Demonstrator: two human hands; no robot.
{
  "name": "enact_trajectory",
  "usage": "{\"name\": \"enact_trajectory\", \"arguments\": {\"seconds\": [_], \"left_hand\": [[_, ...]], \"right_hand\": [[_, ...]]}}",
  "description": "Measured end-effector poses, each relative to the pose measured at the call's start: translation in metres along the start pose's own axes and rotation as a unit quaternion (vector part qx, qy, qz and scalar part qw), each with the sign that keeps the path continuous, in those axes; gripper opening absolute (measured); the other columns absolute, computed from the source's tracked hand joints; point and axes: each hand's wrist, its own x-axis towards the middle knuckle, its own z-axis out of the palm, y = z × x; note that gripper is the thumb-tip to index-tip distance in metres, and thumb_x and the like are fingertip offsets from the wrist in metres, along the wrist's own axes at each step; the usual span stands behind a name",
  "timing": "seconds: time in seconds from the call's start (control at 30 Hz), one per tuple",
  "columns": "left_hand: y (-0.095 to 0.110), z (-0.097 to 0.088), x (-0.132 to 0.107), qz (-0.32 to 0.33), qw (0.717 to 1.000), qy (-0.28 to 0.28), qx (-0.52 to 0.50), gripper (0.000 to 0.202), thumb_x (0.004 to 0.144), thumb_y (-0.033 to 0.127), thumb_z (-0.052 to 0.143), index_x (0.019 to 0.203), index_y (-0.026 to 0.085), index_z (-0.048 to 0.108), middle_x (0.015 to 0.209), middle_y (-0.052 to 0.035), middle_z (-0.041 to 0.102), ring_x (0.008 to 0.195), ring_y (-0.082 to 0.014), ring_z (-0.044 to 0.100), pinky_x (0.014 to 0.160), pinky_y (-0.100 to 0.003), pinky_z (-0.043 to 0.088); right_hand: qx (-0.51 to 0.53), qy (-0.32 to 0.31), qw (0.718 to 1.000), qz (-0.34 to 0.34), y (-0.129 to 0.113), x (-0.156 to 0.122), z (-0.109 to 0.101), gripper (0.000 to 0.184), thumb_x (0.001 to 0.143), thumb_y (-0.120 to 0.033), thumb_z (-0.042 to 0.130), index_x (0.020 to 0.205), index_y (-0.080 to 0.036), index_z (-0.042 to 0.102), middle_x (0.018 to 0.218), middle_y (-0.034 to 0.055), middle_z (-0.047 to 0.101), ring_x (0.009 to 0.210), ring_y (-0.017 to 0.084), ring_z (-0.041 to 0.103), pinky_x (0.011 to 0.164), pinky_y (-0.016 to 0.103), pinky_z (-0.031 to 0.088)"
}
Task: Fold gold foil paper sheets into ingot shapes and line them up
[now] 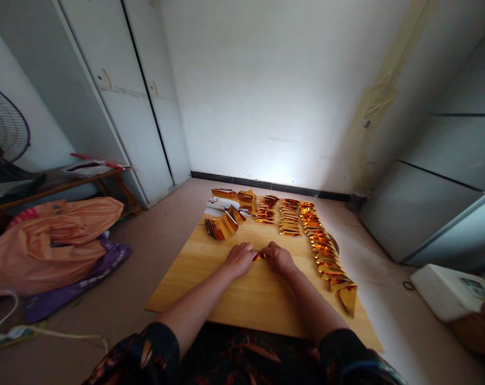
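Between my two hands, low over the wooden table (pixel 226 299), is a small folded piece of gold foil paper (pixel 260 257). My left hand (pixel 241 259) pinches its left end, and my right hand (pixel 279 258) grips its right end. The fingers partly cover the paper. Just beyond my left hand lies a curved stack of gold foil sheets (pixel 223 226). Rows of folded gold foil pieces (pixel 290 218) stand at the back, and a long overlapping row of gold foil pieces (pixel 326 251) runs down the table's right side.
A white roll-like item (pixel 223 203) lies among more foil at the back left. Left of the table are an orange plastic bag (pixel 53 240), a purple bag (pixel 82 278) and a fan (pixel 5 123). A white box (pixel 451 291) and a grey cabinet (pixel 435 176) stand at the right.
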Motion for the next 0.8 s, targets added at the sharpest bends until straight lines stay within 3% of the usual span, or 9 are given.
{"name": "enact_trajectory", "arguments": {"seconds": [0.17,0.5,0.67,0.8], "left_hand": [[0.0,-0.003,0.001,-0.008,1.0,-0.01,-0.005,0.027,0.089,0.028,0.043,0.099,0.026,0.068,0.092,-0.0048,0.06,0.091,-0.0221,0.054,0.077,-0.03,0.039],[-0.007,-0.007,0.0,0.027,0.999,-0.023,0.001,0.028,0.083,0.024,0.049,0.104,0.03,0.066,0.092,-0.0042,0.057,0.09,-0.0207,0.054,0.076,-0.029,0.042],[-0.013,-0.007,0.001,0.047,0.998,-0.034,-0.013,0.031,0.083,0.029,0.051,0.111,0.029,0.063,0.096,-0.0041,0.056,0.09,-0.0194,0.054,0.078,-0.028,0.043],[-0.017,-0.004,0.003,0.055,0.998,-0.032,-0.016,0.03,0.086,0.027,0.049,0.112,0.03,0.063,0.093,-0.0034,0.057,0.089,-0.0185,0.054,0.077,-0.027,0.042]], "right_hand": [[-0.033,-0.008,0.998,-0.058,0.002,-0.003,-0.007,0.027,0.092,-0.025,0.043,0.099,-0.029,0.069,0.093,0.0011,0.061,0.075,0.012,0.059,0.059,0.02,0.035],[-0.016,0.042,0.998,-0.046,0.012,-0.021,-0.002,0.027,0.09,-0.019,0.043,0.09,-0.023,0.07,0.091,0.0019,0.062,0.074,0.01,0.058,0.063,0.018,0.04],[0.012,0.069,0.995,-0.072,0.007,-0.018,-0.001,0.026,0.088,-0.024,0.051,0.11,-0.026,0.064,0.105,0.0028,0.061,0.089,0.011,0.059,0.072,0.018,0.043],[0.003,0.062,0.995,-0.077,0.002,-0.009,0.004,0.021,0.089,-0.027,0.051,0.103,-0.026,0.067,0.101,0.0028,0.062,0.091,0.012,0.059,0.075,0.019,0.043]]}}
